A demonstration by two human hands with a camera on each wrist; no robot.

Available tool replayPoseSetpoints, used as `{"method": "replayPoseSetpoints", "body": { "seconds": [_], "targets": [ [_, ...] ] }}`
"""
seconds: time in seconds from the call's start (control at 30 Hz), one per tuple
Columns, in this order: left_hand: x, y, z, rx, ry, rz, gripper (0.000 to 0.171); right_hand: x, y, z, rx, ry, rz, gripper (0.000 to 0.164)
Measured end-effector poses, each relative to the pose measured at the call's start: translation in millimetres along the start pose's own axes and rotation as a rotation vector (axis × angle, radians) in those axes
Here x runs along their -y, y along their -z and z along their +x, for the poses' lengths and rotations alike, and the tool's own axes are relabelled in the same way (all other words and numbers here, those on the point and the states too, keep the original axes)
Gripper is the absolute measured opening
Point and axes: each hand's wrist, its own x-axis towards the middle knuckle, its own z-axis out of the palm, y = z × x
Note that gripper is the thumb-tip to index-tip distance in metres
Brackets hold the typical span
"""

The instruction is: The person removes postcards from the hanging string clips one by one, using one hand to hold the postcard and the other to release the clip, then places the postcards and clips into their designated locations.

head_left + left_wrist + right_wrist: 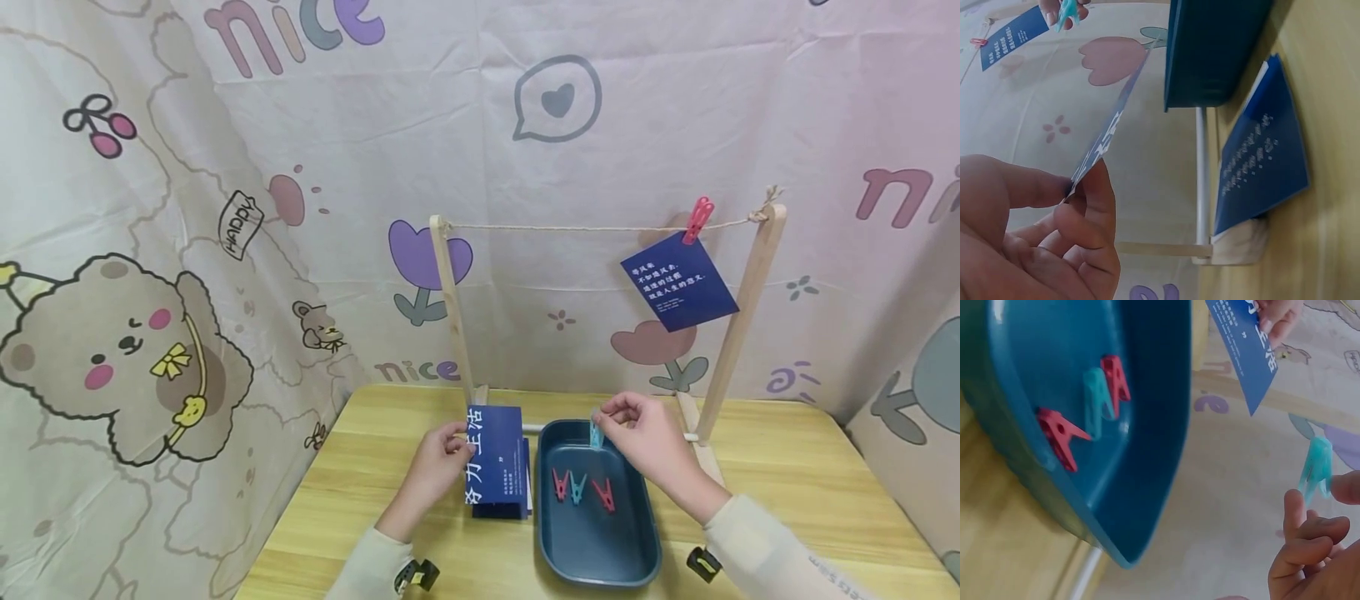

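My left hand (435,462) pinches a dark blue card (497,454) with white writing by its left edge, above the table. Thumb and fingertips meet on the card's edge in the left wrist view. Over the far end of a dark blue tray (600,550), my right hand (645,433) holds a teal clothespin (1316,465) between thumb and finger. Two red clothespins (603,495) and another teal clothespin (1096,403) lie in the tray. More blue cards (1263,150) lie on the table under the held one, partly hidden in the head view.
Behind the tray stands a wooden frame (727,350) with a string (555,227) across its top. Near the string's right end, a red clothespin (698,221) holds a tilted blue card (678,283). A printed curtain (555,158) hangs behind the wooden table (322,500).
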Motion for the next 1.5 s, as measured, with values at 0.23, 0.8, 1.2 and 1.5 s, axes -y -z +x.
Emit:
{"method": "replayPoseSetpoints", "body": {
  "seconds": [0.23, 0.8, 1.2, 1.5],
  "targets": [
    [15.9, -4.5, 3.9, 0.028, 0.026, 0.021, 0.045, -7.0, -15.7, -8.8, 0.074, -0.043, -0.001, 0.013],
    [45.9, -16.0, 13.0, 0.101, 0.129, 0.003, 0.045, -25.4, -55.5, -30.3, 0.259, -0.153, -0.056, 0.016],
    [51.8, -19.6, 19.4, 0.12, 0.157, 0.026, 0.041, -32.4, -75.2, -42.6, 0.383, -0.14, -0.156, 0.029],
    [52.1, -21.1, 21.2, 0.106, 0.157, 0.025, 0.042, -35.8, -88.0, -47.1, 0.433, -0.157, -0.223, 0.029]
  ]
}}
